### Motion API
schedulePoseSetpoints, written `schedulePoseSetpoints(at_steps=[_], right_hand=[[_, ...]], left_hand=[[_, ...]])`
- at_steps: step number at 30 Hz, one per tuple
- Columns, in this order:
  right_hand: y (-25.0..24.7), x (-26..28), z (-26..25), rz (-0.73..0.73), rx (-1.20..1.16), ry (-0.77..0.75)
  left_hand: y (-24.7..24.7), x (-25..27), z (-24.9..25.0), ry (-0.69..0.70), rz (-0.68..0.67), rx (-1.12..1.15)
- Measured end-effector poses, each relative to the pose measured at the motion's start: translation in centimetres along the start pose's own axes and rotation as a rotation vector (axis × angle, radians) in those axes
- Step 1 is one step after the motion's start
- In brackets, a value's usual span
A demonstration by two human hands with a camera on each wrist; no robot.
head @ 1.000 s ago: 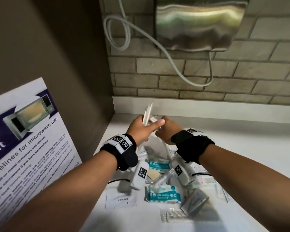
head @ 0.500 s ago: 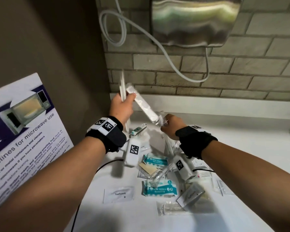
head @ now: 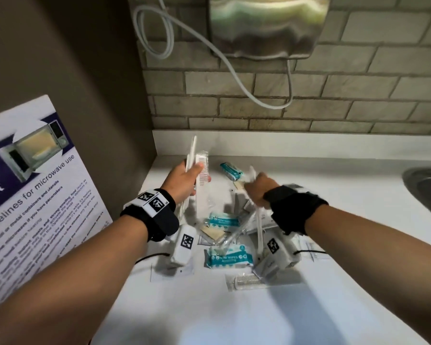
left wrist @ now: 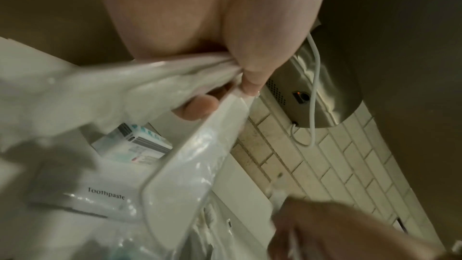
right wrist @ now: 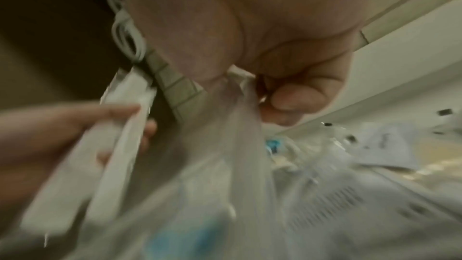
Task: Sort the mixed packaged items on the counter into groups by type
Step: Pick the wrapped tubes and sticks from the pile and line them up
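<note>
My left hand (head: pixel 193 171) is raised over the counter's back left and grips two flat white wrapped combs (head: pixel 201 168). In the left wrist view its fingers (left wrist: pixel 250 78) pinch the combs' clear wrappers (left wrist: pixel 190 145). My right hand (head: pixel 253 181), blurred, grips the top of a long clear-wrapped white item (head: pixel 259 227) that hangs down over the pile; the right wrist view shows its wrapper (right wrist: pixel 242 110) in the fist. In the pile lie teal mini wipes packs (head: pixel 229 257), a toothpaste sachet (left wrist: pixel 106 195) and another wrapped comb (head: pixel 246 280).
One wipes pack (head: pixel 230 170) lies apart near the back wall. A microwave poster (head: pixel 35 185) leans at the left. A steel dryer (head: pixel 266 26) with a white cable hangs on the brick wall. A sink rim (head: pixel 426 190) sits at the right edge.
The wrapped comb passed from my right hand to my left, which holds it together with the first one. My right hand dropped to the pile and now lifts a long wrapped item.
</note>
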State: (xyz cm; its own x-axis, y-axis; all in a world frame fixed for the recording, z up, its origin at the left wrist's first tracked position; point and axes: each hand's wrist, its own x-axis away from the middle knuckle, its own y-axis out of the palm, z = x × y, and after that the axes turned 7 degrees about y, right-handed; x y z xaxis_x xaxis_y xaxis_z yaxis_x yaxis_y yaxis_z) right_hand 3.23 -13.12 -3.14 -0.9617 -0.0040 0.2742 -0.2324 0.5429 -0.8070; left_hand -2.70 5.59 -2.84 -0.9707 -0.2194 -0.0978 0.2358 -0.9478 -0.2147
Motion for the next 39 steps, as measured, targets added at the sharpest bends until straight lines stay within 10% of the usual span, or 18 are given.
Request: schedulePoseSetpoints(at_steps=[8,17,23,28,39], right_hand=[[3.7,0.4,2.0,-0.099,0.282,0.096],[-4.5,-2.3,-1.2,0.054,-0.449,-0.067],[-2.9,-4.8,0.2,-0.088,0.275,-0.076],[0.7,-5.6,0.5,-0.196,0.265,-0.012],[-9.4,-4.6,-0.2,0.096,-0.123,-0.12]], left_hand=[[0.1,0.2,0.1,0.037,-0.064,-0.03],[1.1,-1.0,0.2,0.034,-0.03,-0.034],[2.6,-2.4,0.0,0.001,-0.035,0.002],[2.8,-3.4,-0.4,0.005,-0.058,-0.026],[3.8,-2.9,0.1,0.015,-0.032,0.005]])
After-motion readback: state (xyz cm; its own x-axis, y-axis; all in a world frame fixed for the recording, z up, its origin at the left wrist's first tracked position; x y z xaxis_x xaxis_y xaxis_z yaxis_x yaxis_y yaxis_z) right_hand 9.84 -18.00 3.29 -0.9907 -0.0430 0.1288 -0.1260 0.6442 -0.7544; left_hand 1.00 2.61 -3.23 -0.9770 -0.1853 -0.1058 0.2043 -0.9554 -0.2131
